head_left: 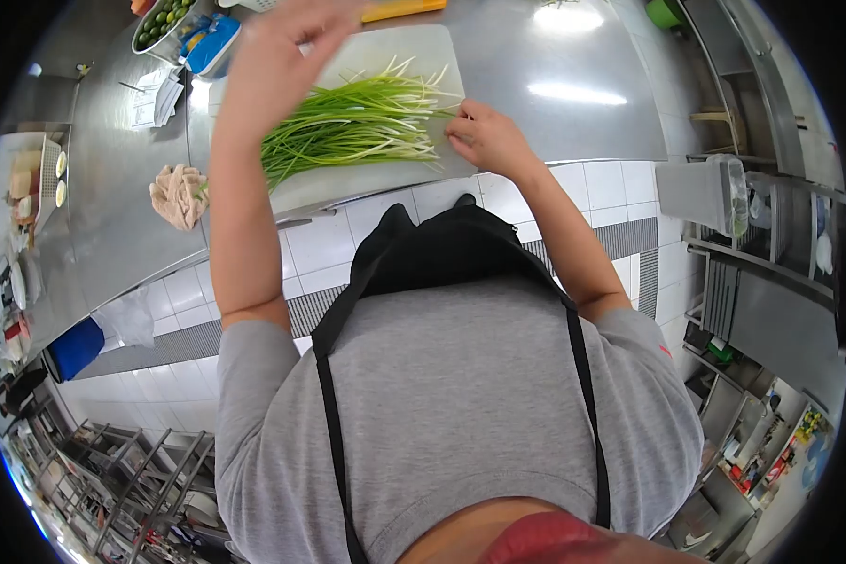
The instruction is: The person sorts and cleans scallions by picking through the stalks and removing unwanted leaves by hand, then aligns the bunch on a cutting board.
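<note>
A large bunch of green onions (357, 122) lies across a white cutting board (432, 47), its pale root ends toward the right. At those ends is my right hand (487, 137), fingers curled and pinched on a thin stalk. My left hand (287, 61) is raised over the board's left side, blurred by motion; its fingers are smeared, and whether it holds anything cannot be made out. Behind the board, at the top edge of the view, lies a yellow-orange object (402, 10).
On the steel counter (555, 122), a crumpled beige cloth (179, 196) lies left of my left forearm. Farther back are papers (157, 100), a blue packet (213, 43) and a container of green limes (164, 25). Metal shelving (771, 273) stands at the right.
</note>
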Demonstrator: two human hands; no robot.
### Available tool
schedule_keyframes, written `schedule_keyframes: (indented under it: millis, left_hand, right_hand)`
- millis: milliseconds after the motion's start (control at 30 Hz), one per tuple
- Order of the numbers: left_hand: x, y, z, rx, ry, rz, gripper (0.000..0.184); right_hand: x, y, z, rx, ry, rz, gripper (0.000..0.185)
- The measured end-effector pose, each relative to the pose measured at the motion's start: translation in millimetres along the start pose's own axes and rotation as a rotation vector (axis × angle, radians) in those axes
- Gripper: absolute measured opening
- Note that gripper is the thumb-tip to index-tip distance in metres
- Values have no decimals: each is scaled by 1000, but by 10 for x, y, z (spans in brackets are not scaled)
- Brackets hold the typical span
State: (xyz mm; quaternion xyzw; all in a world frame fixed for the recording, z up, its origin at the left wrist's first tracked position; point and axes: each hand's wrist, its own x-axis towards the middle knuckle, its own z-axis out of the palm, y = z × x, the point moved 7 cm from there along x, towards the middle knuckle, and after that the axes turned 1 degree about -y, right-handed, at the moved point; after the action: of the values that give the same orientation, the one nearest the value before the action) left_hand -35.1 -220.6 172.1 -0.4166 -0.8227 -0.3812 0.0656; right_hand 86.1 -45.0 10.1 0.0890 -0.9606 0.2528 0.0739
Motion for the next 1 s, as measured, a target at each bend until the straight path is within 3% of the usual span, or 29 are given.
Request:
schedule_keyframes:
  millis: [67, 167, 300, 400, 500, 533, 600, 733, 833, 1000]
  left_hand:
    - [-246, -143, 410, 70, -223, 66, 19]
    - [-626, -418, 773, 193, -236, 44, 27]
    - [-825, -302, 613, 135, 44, 42, 27]
    - [-1150, -327, 521, -95, 99, -182, 24]
    - [-1776, -571, 1000, -1164, 254, -840, 24]
    - [-1892, -488, 1147, -1398, 282, -944, 34]
    - [-2116, -504, 1396, -1577, 412, -1151, 43]
    - [-2021, -585, 1461, -1767, 604, -1067, 41]
    - [-1787, -687, 1478, -1818, 621, -959, 41]
    - [-1603, -836, 1482, -1717, 475, -1030, 45]
  right_hand:
    - [23, 37, -58, 4, 60, 39, 11]
    - [23, 85, -21, -79, 138, 91, 13]
    - [27, 127, 71, -44, 84, 89, 17]
    - [66, 115, -79, 15, 127, 92, 28]
    - [477, -257, -311, 38, 147, -124, 53]
    - [634, -433, -278, 50, 145, -228, 63]
    - [948, -632, 125, -198, 27, -310, 82]
    - [1111, -738, 679, -319, -206, -335, 103]
    - [1030, -809, 713, -94, -447, -248, 95]
    - [1072, -719, 742, -55, -401, -110, 77]
